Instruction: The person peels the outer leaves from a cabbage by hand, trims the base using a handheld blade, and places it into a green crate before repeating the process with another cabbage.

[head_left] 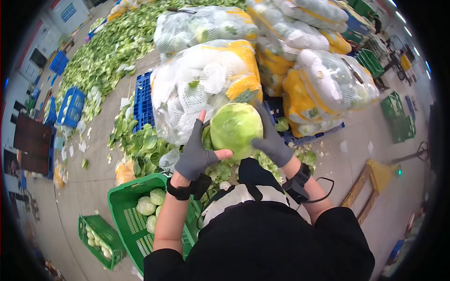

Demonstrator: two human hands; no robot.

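The left hand (193, 153) and right hand (274, 144) are clamped on opposite sides of a cabbage (237, 129). A bag (206, 70) lies just beyond; a crate (123, 208) at left holds pale heads (146, 206).

Ceiling lamps (401, 17) glare whitely (edges curve, blackened).

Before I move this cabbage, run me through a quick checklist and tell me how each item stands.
1. Cabbage held from both sides: ok, left hand and right hand are both on it.
2. Room in the large green crate: ok, only a few cabbages show, though your left arm hides part.
3. Knife away from hands: ok, it lies on the bag to the right.
4. Floor free of loose leaves: not ok, they litter it.
5. Cabbage's underside sound: cannot tell, hidden.
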